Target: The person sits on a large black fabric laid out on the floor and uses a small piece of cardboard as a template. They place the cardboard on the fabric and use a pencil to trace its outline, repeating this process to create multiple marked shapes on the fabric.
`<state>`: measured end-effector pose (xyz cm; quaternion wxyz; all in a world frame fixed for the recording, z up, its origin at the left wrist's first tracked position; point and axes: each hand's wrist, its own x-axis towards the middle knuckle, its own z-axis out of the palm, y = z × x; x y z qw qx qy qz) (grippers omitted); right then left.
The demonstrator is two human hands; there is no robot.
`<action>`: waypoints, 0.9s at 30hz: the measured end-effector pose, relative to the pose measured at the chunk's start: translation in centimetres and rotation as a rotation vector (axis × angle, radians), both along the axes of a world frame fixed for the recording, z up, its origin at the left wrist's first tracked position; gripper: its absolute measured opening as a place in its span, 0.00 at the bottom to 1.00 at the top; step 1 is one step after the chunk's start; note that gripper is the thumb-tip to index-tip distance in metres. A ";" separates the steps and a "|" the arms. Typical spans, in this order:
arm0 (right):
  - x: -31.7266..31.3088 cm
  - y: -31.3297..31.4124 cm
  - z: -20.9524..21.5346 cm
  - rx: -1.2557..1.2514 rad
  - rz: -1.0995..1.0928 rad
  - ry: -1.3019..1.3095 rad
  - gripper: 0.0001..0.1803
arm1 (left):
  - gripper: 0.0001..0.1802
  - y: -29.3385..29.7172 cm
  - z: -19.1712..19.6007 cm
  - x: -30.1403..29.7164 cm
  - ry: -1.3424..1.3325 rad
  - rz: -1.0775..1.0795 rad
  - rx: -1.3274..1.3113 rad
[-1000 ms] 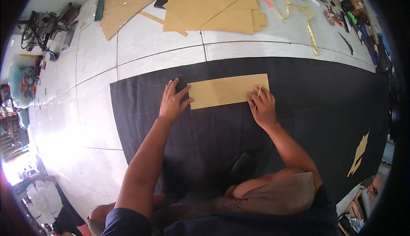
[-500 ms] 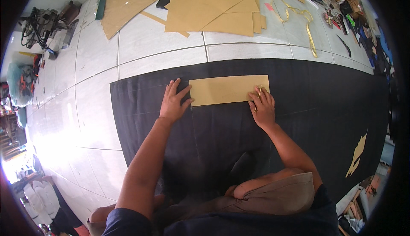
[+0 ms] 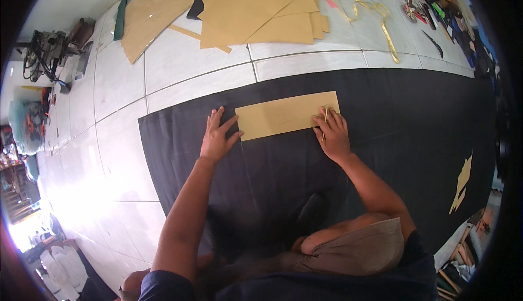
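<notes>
A tan rectangular card [image 3: 286,117] lies flat on a large sheet of black material [image 3: 272,165] marked with faint pale lines. My left hand [image 3: 219,137] is open at the card's left end, fingers spread, with fingertips touching its edge. At the opposite end, my right hand [image 3: 333,135] presses fingertips onto the card's lower right corner. A thin yellowish pencil-like stick [image 3: 325,122] is held between those fingers, pointing up and away from me. Its lower tip is partly hidden by the hand.
Several tan card pieces [image 3: 256,15] lie on the white tiles beyond the sheet. A yellow measuring tape [image 3: 388,34] curls beside them, near scattered tools [image 3: 430,12]. Tan scraps [image 3: 462,186] rest on the sheet at right. Dark machinery [image 3: 46,56] stands far left.
The whole view has tilted and shifted slightly. Both hands and the card keep about the same places on the black sheet, and the stick stays in my right hand.
</notes>
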<state>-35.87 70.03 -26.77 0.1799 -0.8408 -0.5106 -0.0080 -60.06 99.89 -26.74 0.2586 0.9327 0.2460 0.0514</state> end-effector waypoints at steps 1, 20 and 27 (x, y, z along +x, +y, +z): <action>0.0 0.1 0.1 0.000 0.006 0.001 0.19 | 0.29 0.0 0.0 -0.1 0.003 0.000 0.004; 9.9 -4.5 0.4 -0.012 -0.180 0.143 0.25 | 0.29 -0.1 1.1 0.5 0.099 -0.012 0.002; 9.2 -3.8 0.1 -0.051 -0.255 0.170 0.30 | 0.30 0.2 1.2 0.4 0.157 -0.021 0.040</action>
